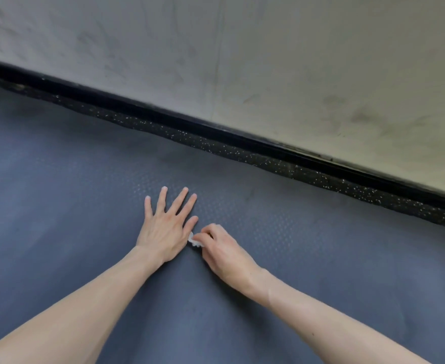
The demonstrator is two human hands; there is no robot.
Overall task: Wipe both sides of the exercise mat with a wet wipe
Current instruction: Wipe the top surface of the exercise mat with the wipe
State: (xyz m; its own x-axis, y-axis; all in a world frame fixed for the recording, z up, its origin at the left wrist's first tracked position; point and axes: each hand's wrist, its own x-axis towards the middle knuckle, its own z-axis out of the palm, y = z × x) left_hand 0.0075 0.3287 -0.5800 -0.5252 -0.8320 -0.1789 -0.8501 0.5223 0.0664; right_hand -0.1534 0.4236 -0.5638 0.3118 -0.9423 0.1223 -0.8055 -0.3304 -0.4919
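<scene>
Mat (84, 179) first: blue-grey exercise mat, flat on the floor, fills most of my view and lies under both hands. Its long axis looks to run left to right, parallel to its far edge; I can't see either short end, so that is a judgement. Past the mat's far edge runs a strip of black speckled floor (281, 164), then a dark baseboard (268, 145), then a pale scuffed wall (321, 61). All three slant down to the right across the frame.

On the mat, near its middle as framed, my left hand (165, 227) is flat, palm down, fingers spread toward the far edge. I read it as bracing the mat. Just right of it, my right hand (222, 252) is curled, fingertips pinching a small crumpled white wet wipe (193, 240). The wipe sits on the mat surface, touching or nearly touching the left thumb side; I can't tell which.

Key relation: untouched-looking mat stretches away on both sides of the hands, along the long axis. The right hand is the wiping hand, and the open run to its right is clear of the left hand, so I'd sweep that way along the length. No flip is visible, so I judge one face is in progress and the underside not yet done.
</scene>
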